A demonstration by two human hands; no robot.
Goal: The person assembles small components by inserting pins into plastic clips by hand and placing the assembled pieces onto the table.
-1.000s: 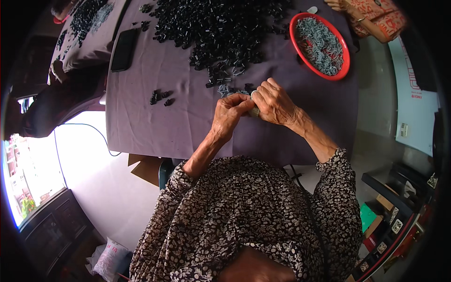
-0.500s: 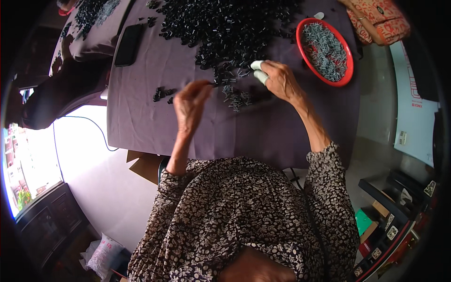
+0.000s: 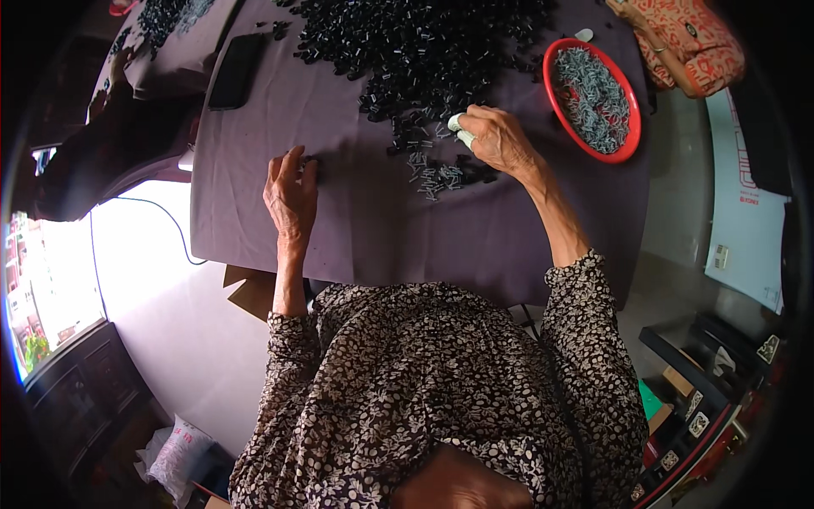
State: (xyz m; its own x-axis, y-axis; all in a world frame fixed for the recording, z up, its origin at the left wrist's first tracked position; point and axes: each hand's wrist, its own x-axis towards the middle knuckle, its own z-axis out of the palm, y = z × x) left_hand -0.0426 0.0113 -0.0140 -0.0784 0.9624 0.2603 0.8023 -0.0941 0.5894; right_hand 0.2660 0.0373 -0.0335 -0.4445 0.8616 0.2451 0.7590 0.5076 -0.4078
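My right hand [image 3: 502,146] wears white finger cots on two fingertips. Those fingers are pinched together at the near edge of a large heap of small black plastic pieces [image 3: 415,51]; what they hold is too small to make out. Just below lies a loose cluster of thin silver screw-like pins [image 3: 437,178], mixed with a few black pieces. Over on the left, my left hand [image 3: 291,199] rests low above the cloth with its fingers apart. Beside its fingertips, a few small dark pieces are partly covered by the hand.
A red oval basin [image 3: 634,140] holding many grey pins stands to the right. A black phone [image 3: 236,72] lies at the left on the purple tablecloth [image 3: 483,246]. Another person's arm [image 3: 670,59] is at the far right corner; a dark-clothed person sits at the left.
My left hand has moved left, from beside the pin cluster to the small dark pieces, and its fingers have spread. My right hand has shifted slightly, staying by the heap's near edge.
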